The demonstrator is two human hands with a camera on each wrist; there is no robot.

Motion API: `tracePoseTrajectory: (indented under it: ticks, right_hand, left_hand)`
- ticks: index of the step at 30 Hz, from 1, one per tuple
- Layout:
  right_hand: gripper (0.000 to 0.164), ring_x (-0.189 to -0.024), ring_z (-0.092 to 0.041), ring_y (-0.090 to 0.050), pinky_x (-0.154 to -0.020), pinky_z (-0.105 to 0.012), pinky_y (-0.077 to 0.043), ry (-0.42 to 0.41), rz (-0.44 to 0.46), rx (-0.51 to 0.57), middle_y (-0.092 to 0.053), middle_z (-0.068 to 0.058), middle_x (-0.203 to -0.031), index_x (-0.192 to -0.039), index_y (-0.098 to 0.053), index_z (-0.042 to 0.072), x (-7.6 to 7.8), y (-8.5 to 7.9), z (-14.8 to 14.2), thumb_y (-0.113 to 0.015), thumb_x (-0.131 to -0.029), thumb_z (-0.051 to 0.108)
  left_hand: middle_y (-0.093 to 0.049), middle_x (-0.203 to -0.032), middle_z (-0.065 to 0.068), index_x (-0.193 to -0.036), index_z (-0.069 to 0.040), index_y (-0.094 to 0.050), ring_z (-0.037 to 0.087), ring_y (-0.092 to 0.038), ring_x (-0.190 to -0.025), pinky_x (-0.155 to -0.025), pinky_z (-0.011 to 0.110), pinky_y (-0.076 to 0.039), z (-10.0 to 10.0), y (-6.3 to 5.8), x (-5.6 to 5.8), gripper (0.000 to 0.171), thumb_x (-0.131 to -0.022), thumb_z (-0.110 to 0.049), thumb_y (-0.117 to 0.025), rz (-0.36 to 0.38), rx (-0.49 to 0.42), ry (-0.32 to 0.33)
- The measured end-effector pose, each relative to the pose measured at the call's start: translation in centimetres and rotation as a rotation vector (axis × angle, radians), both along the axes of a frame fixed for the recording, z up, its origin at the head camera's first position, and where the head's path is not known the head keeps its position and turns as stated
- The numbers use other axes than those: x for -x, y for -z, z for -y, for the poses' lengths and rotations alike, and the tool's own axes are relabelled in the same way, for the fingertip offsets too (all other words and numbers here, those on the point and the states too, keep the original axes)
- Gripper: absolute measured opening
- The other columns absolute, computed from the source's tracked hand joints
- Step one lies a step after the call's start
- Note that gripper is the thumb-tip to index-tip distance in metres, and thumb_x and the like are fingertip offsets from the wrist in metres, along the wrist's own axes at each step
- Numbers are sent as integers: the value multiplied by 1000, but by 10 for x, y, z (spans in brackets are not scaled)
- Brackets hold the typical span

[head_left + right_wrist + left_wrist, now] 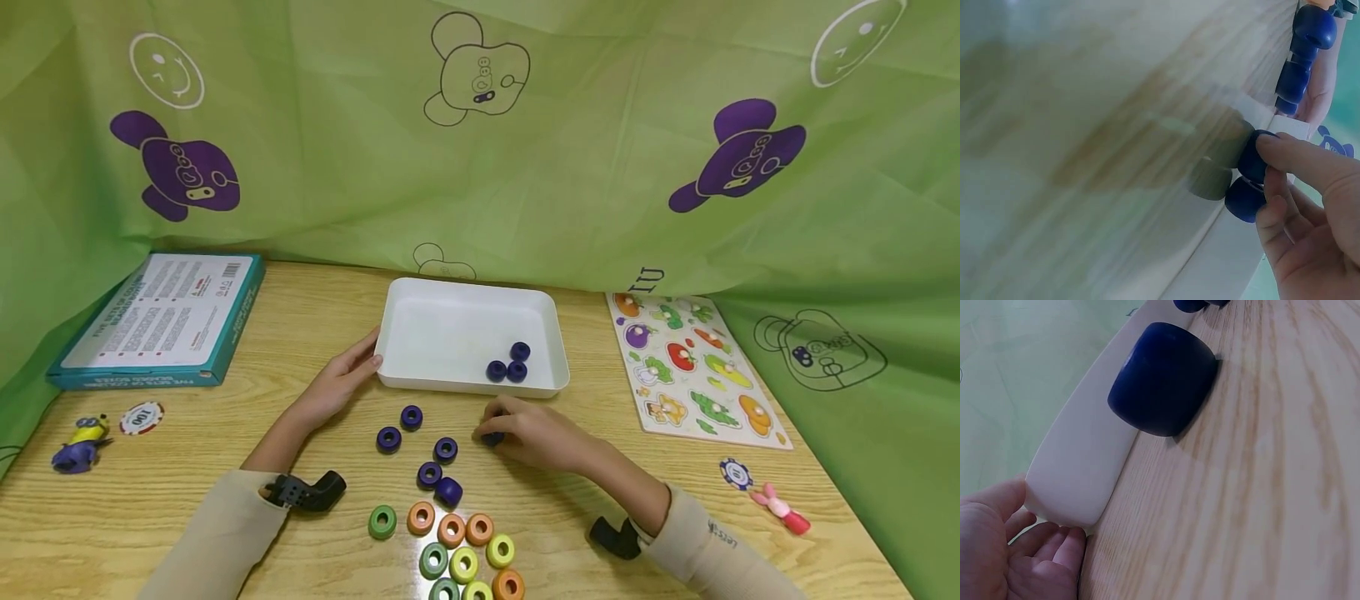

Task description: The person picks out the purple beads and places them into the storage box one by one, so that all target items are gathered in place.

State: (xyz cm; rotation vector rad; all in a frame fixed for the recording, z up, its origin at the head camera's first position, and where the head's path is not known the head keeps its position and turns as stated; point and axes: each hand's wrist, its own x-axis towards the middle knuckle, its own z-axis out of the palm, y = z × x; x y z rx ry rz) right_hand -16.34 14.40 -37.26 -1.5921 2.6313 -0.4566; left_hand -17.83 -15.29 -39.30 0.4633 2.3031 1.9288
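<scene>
A white tray [457, 333] holds three dark blue beads [517, 371] in its near right corner. My left hand [337, 383] grips the tray's left end, thumb at the rim and fingers bent against the wall, as the left wrist view shows. In front of the tray, my right hand [536, 433] pinches a dark blue bead [1252, 156] low over the table. Another blue bead [1245, 201] sits right beside it at the fingers; in the head view the hand covers most of this pair. Several loose blue beads [430, 475] lie between the hands.
Green, orange and yellow beads [464, 565] cluster at the near edge. A teal box [157, 321], a minion figure [78, 446] and a red chip [142, 418] lie left. At right are a vegetable puzzle board [693, 367], a blue chip [737, 473] and a pink figure [782, 508].
</scene>
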Motion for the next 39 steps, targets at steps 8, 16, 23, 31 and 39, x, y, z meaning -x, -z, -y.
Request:
tracePoseTrajectory:
  ticks: [8, 16, 23, 31, 39]
  right_hand:
    - [31, -71, -5, -49, -59, -12, -41, 18, 65, 13, -50, 0, -99, -105, -59, 11, 8, -26, 3, -64, -74, 11]
    - [33, -64, -7, -48, -51, -17, -41, 128, -6, 157, -52, -2, -94, -102, -56, 6, 53, -50, 6, -67, -71, 7]
    - [27, -63, -10, -47, -51, -19, -41, 288, -40, 113, -53, -5, -90, -97, -60, 4, 82, -39, 5, -66, -71, 7]
    - [28, -78, -17, -53, -64, -26, -44, 411, 8, -16, -57, -5, -93, -97, -62, 6, 94, -22, 7, -68, -70, 12]
    - [30, -88, -19, -54, -72, -29, -44, 408, 63, -99, -58, -4, -95, -99, -62, 6, 103, -11, 11, -68, -70, 10]
  left_hand:
    - [-16, -138, 11, -135, -4, -15, 23, -15, -124, -98, 40, -13, 2, 6, 3, 50, -91, -17, -37, 0, -22, 7]
    - [-19, -137, 2, -135, -13, -18, 15, -18, -123, -98, 36, -16, 7, 23, 12, 53, -90, -29, -40, -14, 1, -6]
    - [-19, -137, 4, -136, -13, -17, 16, -18, -123, -98, 37, -16, 7, 25, 13, 52, -90, -27, -40, -14, -2, -9]
    - [-18, -138, 3, -136, -14, -17, 16, -17, -123, -99, 38, -15, 7, 26, 13, 53, -90, -28, -39, -3, 15, -14]
    - [-17, -138, 2, -136, -15, -17, 15, -16, -123, -99, 37, -13, 8, 27, 14, 53, -90, -28, -39, -1, 21, -13]
